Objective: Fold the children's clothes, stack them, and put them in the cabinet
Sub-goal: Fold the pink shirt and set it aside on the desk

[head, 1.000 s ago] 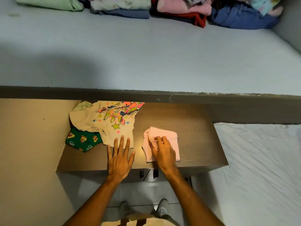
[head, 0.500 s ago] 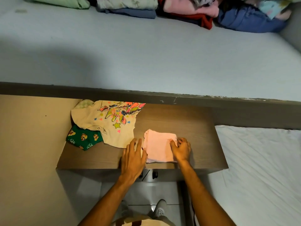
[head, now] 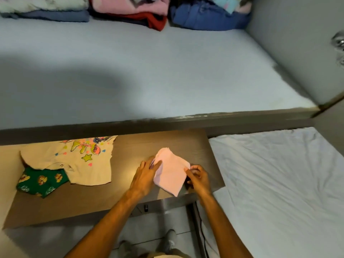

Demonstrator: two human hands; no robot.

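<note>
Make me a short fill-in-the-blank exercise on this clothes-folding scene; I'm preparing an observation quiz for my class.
1. Both hands hold a folded garment whose colour is ____.
2. The cream printed T-shirt partly covers a ____ garment with cartoon prints.
3. The left hand touches the folded garment's ____ edge, while the right hand pinches the opposite one.
4. To the right of the wooden table lies a wrinkled ____ sheet.

Missing words: pink; green; left; white
</note>
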